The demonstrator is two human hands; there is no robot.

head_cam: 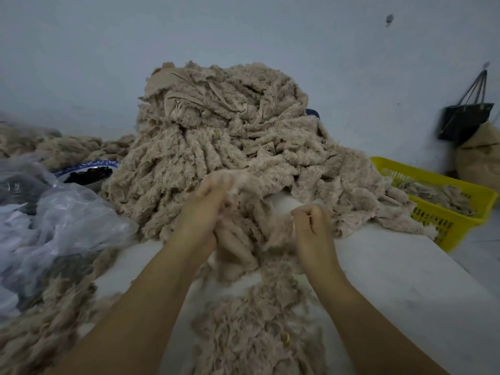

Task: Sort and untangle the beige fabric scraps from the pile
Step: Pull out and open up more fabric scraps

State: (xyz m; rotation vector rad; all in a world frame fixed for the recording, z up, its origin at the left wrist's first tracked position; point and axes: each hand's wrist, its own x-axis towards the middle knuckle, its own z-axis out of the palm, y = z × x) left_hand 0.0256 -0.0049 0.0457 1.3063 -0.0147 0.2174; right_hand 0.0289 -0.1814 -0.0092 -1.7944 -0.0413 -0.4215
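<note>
Everywhere fuzzy, frayed, tangled beige scraps.

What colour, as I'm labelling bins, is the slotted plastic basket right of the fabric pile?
Bright yellow slotted plastic basket, shown best in the head view.

Looks like a small textile-scrap sorting workroom. Evidence:
- Big pile of beige fabric scraps heaped mid-tabletop, against a bare pale wall.
- Looser heaps of the same stuff lie far left and near.
- Yellow plastic basket on the right holds a batch of the same scraps.
- Clear plastic bags are bunched on the left, with a bowl of dark bits just behind them.
- Black bag hangs on the wall far right, with a brown sack below it.

Bulk material and bins, no machines in view.
</note>
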